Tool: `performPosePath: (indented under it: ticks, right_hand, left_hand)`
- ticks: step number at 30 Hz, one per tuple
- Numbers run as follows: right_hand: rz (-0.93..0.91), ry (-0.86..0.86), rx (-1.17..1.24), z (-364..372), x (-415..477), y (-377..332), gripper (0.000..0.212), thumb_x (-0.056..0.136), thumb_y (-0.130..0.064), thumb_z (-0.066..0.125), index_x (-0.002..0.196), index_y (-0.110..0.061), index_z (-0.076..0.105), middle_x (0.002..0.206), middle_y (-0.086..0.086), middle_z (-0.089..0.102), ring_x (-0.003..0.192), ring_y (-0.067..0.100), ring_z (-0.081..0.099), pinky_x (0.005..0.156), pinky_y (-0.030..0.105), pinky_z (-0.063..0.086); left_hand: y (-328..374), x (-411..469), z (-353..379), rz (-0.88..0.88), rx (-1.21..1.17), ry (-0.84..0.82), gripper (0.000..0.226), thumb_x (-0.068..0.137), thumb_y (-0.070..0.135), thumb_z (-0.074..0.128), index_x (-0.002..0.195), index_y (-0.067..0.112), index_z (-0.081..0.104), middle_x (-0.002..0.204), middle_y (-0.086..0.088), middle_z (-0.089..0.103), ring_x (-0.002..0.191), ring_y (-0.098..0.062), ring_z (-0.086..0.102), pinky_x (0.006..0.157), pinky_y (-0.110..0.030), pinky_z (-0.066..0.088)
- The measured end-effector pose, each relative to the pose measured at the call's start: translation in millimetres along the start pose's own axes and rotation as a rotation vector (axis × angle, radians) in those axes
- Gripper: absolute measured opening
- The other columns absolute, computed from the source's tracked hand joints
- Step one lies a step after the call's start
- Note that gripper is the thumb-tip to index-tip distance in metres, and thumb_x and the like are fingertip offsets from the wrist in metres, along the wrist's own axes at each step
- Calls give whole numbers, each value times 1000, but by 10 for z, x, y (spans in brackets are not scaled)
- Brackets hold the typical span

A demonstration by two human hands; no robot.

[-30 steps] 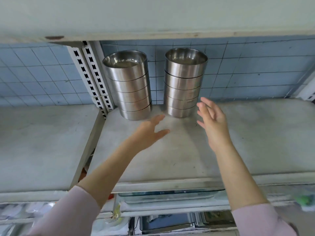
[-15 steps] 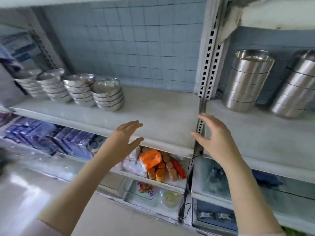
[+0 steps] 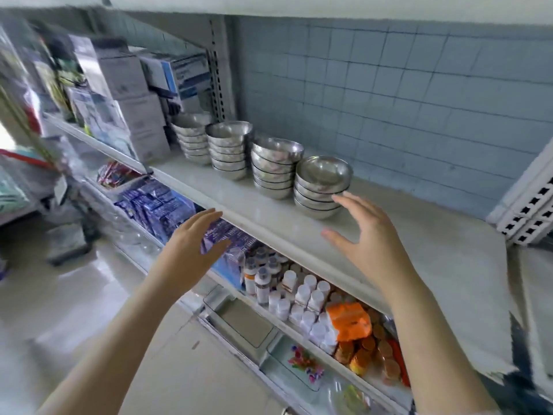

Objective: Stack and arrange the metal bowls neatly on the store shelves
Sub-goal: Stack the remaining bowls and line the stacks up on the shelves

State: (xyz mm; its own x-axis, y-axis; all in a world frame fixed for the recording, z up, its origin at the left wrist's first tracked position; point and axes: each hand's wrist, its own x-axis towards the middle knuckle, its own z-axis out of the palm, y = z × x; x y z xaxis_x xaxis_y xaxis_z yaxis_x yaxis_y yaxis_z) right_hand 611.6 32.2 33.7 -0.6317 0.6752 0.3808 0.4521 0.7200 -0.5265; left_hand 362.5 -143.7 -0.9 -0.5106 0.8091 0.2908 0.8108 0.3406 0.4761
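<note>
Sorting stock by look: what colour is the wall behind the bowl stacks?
Pale blue square-tiled wall, head view.

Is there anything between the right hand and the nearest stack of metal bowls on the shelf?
Nothing visible. The right hand is open over bare shelf, fingertips close beside the nearest stack of bowls. The left hand hangs open in front of the shelf edge, below and left, away from that gap.
</note>
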Motion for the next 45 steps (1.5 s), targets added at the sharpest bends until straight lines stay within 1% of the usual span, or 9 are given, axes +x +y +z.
performPosePath:
  ticks: [5,12,19,22,25,28,35,39,45]
  right_hand:
    - [-100,-89,72,430,676,-210,61,89,-32,69,144,-23,46,151,-5,42,140,12,36,115,25,25]
    - [-229,-129,115,903,1556,-609,59,86,-32,72,140,-19,52,146,-4,49,135,12,43,114,28,30]
    - [-224,-62,155,1515,2063,-960,55,85,-33,73,137,-24,54,142,-10,51,131,0,43,109,6,23]
    - [-171,-15,230,1827,2121,-1091,53,86,-38,70,136,-26,55,140,-17,51,130,-9,42,109,9,28]
    - [-39,88,319,2138,2225,-1264,51,87,-34,70,135,-25,57,137,-19,54,128,-9,45,109,21,39]
    - [61,153,358,2373,2290,-1403,50,87,-33,70,135,-30,56,133,-27,54,126,-8,48,103,16,41]
    - [260,148,463,2749,2401,-1631,51,85,-42,69,134,-41,54,131,-29,57,125,-8,50,102,12,40]
    - [342,112,497,2920,2514,-1655,63,78,-55,67,137,-41,50,136,-25,56,126,-8,50,105,16,40]
    - [399,72,523,3253,2682,-1679,94,69,-71,70,147,-56,18,145,-40,31,134,-16,32,107,16,37]
  left_hand:
    - [-436,372,-121,-100,15,10,54,89,31,67,139,19,50,141,-4,53,125,-24,54,104,-38,41]
    - [-1085,962,-221,-181,-16,99,60,88,30,69,142,18,46,142,-4,51,125,-22,52,93,-20,32]
    - [-1860,1969,-76,-210,-150,-6,89,86,43,68,155,23,15,156,-8,31,138,-27,38,112,-45,35]
    - [-2108,2448,107,-203,-231,-91,105,82,47,71,155,22,0,159,-11,23,142,-30,31,113,-49,32]
    - [-2386,2953,227,-124,-357,-141,111,75,38,81,154,15,7,157,-12,26,143,-29,29,115,-48,28]
    - [-2616,3318,306,-74,-502,-158,109,66,32,88,149,14,19,145,-9,44,132,-25,44,111,-42,35]
    - [-2976,3687,336,-46,-555,-294,121,36,71,81,139,26,36,116,16,58,103,-4,54,80,-16,41]
    - [-3192,3690,277,70,-638,-441,114,36,69,87,132,25,44,120,12,65,112,-8,61,99,-36,49]
    - [-3427,3523,89,184,-706,-629,110,43,59,92,136,31,40,114,27,66,108,3,63,95,-24,51]
